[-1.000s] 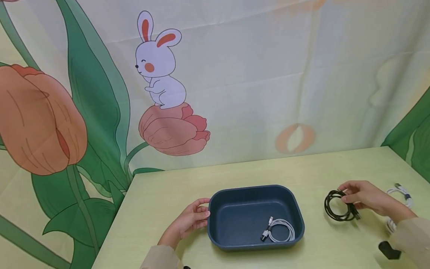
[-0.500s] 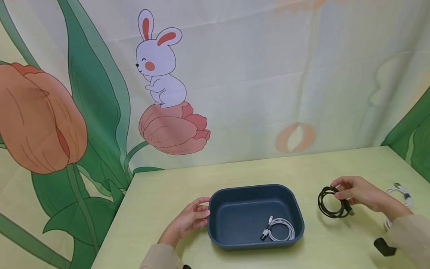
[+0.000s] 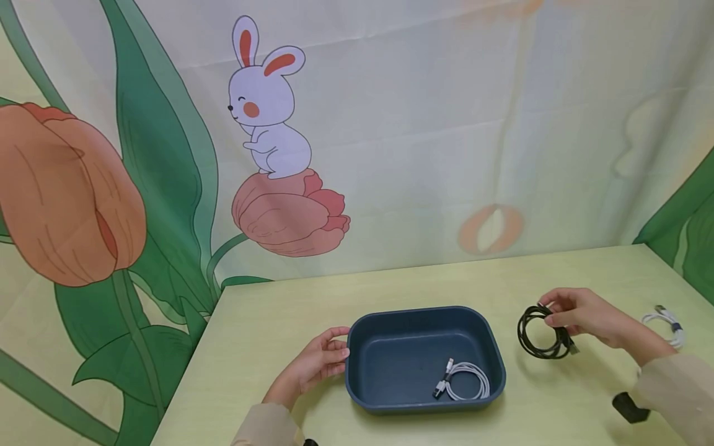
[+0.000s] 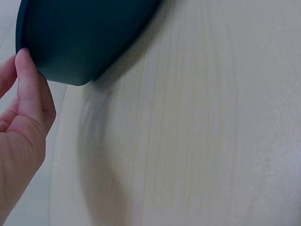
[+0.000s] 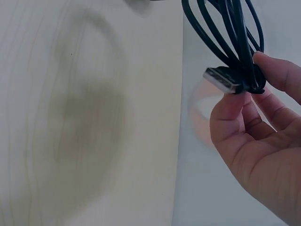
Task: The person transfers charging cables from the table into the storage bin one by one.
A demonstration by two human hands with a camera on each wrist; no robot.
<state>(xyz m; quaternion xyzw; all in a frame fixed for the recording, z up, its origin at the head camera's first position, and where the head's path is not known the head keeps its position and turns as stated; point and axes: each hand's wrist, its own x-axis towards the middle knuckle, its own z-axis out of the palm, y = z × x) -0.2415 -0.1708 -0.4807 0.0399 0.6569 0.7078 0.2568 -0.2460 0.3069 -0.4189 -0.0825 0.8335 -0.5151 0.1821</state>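
A coiled black USB cable [image 3: 532, 337] hangs from my right hand [image 3: 588, 319], which pinches it between thumb and fingers above the table, right of the bin. Its metal USB plug [image 5: 221, 81] sticks out beside the thumb in the right wrist view. My left hand [image 3: 318, 359] touches the left end of a dark blue rectangular bin [image 3: 401, 409], its thumb [image 4: 29, 89] lying against the outer wall. A coiled white cable [image 3: 471, 378] with a dark tie lies inside the bin, at its front right.
Another coiled white cable [image 3: 669, 325] lies on the table at the right, partly hidden by my right arm. The pale wooden table [image 3: 446, 279] ends at a printed cloth backdrop [image 3: 401, 155] with a rabbit and tulips.
My right hand has moved left and slightly up with the black USB cable, closer to the bin. My left hand and the bin have stayed in place.
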